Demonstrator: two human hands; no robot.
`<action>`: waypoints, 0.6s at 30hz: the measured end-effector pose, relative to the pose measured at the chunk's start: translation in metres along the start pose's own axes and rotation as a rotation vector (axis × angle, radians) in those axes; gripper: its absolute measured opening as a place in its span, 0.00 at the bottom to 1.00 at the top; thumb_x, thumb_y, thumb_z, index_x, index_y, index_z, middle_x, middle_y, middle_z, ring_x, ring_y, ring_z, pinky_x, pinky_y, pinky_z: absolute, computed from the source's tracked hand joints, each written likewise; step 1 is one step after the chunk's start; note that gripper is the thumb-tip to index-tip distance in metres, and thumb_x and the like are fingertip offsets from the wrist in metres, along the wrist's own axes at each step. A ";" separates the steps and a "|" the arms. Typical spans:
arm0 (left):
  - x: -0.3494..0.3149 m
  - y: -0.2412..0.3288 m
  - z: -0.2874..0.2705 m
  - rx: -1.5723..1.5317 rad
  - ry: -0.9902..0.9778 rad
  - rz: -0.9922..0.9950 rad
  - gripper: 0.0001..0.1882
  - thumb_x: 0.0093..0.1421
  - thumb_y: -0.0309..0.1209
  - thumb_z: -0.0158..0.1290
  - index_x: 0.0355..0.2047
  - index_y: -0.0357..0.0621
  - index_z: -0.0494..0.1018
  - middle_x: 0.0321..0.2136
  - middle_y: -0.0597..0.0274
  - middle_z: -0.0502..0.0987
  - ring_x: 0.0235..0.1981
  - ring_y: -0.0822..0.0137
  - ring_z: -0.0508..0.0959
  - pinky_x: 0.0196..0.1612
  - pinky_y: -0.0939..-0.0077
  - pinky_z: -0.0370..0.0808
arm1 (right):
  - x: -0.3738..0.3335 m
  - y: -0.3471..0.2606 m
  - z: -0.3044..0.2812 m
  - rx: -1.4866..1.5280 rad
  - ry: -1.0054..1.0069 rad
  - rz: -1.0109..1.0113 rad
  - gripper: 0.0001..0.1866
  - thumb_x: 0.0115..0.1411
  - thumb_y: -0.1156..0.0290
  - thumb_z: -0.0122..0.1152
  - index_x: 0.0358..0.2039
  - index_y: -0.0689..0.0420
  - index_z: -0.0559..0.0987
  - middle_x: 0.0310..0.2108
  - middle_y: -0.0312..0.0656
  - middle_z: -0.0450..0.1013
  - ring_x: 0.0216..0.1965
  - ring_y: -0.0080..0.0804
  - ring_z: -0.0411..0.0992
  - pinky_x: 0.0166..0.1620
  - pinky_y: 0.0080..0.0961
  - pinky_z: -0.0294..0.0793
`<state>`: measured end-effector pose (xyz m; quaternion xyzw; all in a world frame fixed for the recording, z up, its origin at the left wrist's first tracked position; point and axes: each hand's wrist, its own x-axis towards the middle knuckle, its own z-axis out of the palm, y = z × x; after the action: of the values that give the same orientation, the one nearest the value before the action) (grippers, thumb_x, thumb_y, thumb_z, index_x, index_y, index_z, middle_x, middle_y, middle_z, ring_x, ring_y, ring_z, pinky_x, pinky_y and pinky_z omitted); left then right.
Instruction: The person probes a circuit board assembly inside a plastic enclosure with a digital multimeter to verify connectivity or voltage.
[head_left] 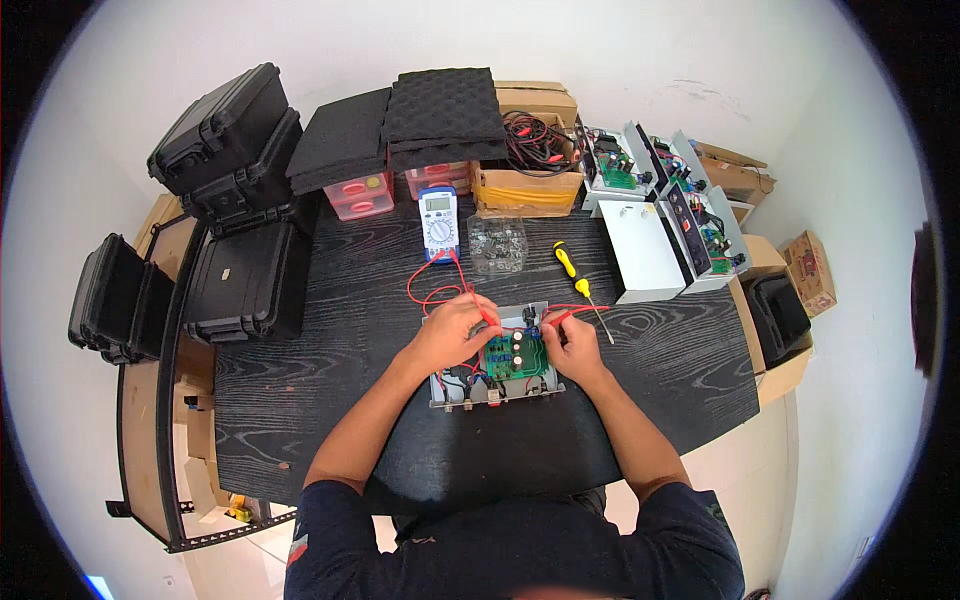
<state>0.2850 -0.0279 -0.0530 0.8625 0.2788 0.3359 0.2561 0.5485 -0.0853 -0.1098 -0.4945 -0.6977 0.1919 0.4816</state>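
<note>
We log a dark, near-black shirt (pixel 520 555), navy-ish in tone, short-sleeved. Left sleeve (pixel 335 525): plain hem above the elbow, patch of red and pale grey at its outer edge, too small for us to make out. Right sleeve (pixel 680 540): same dark cloth, muted grey-green pattern by the outer hem. Shirt front: one tiny pale mark, shape unclear to us. Dark legwear (pixel 595 498) below, we get just a sliver. Forearms (pixel 385 395) bare; left hand (pixel 458 330) and right hand (pixel 575 348) also bare.
</note>
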 end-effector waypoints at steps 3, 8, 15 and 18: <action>0.000 0.000 0.000 0.001 0.001 0.004 0.08 0.63 0.32 0.64 0.37 0.41 0.82 0.40 0.57 0.83 0.47 0.56 0.83 0.50 0.62 0.80 | 0.000 0.001 0.000 0.028 -0.009 0.010 0.05 0.67 0.73 0.67 0.37 0.60 0.79 0.23 0.44 0.75 0.20 0.30 0.73 0.27 0.28 0.72; -0.001 0.002 0.000 -0.001 -0.007 -0.023 0.09 0.63 0.34 0.64 0.37 0.41 0.83 0.41 0.56 0.83 0.48 0.56 0.83 0.51 0.62 0.80 | 0.000 0.001 -0.001 0.021 -0.020 0.026 0.06 0.67 0.73 0.66 0.37 0.60 0.79 0.23 0.45 0.75 0.21 0.31 0.73 0.28 0.29 0.72; -0.001 0.001 0.001 0.002 -0.014 -0.034 0.08 0.63 0.34 0.64 0.38 0.43 0.83 0.42 0.56 0.83 0.49 0.56 0.83 0.52 0.63 0.80 | 0.000 0.001 -0.001 0.013 -0.020 0.037 0.05 0.67 0.73 0.66 0.38 0.60 0.79 0.23 0.44 0.75 0.21 0.30 0.73 0.28 0.28 0.72; -0.001 0.001 -0.001 -0.006 -0.018 -0.031 0.07 0.61 0.30 0.66 0.38 0.43 0.83 0.42 0.55 0.83 0.47 0.55 0.84 0.50 0.62 0.80 | -0.001 0.002 0.001 0.041 -0.019 0.044 0.05 0.67 0.73 0.66 0.37 0.60 0.79 0.23 0.43 0.74 0.21 0.27 0.72 0.28 0.27 0.72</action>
<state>0.2844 -0.0292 -0.0523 0.8603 0.2887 0.3249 0.2663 0.5487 -0.0849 -0.1121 -0.4979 -0.6871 0.2213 0.4806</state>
